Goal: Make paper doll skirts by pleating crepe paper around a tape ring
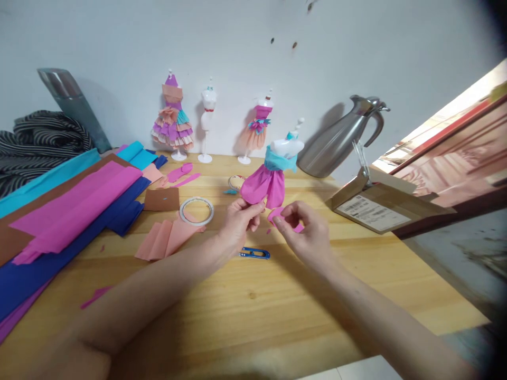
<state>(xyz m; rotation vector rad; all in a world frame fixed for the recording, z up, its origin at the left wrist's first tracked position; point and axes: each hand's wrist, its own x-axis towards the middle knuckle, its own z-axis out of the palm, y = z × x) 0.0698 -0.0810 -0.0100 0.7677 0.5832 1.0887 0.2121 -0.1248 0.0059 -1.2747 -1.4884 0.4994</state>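
Observation:
A small white dress form point(285, 149) stands tilted before me, wrapped in a turquoise paper top point(279, 160) and a gathered pink paper skirt point(263, 184). My left hand point(241, 219) is closed at the skirt's lower edge, its fingers pinching near the hem; the stand below is hidden. To the right of the skirt, my right hand point(304, 229) is closed with thumb and fingertips together on a pink paper piece point(298, 228). Blue thread snips point(255, 253) lie on the table just below my hands.
Sheets of coloured crepe paper point(79, 211) cover the table's left. A tape roll point(197, 211) rests on peach paper point(168, 240). Three more dress forms, including a bare one point(206, 119), stand along the wall. A steel jug point(336, 140) and a cardboard box point(372, 206) are at right.

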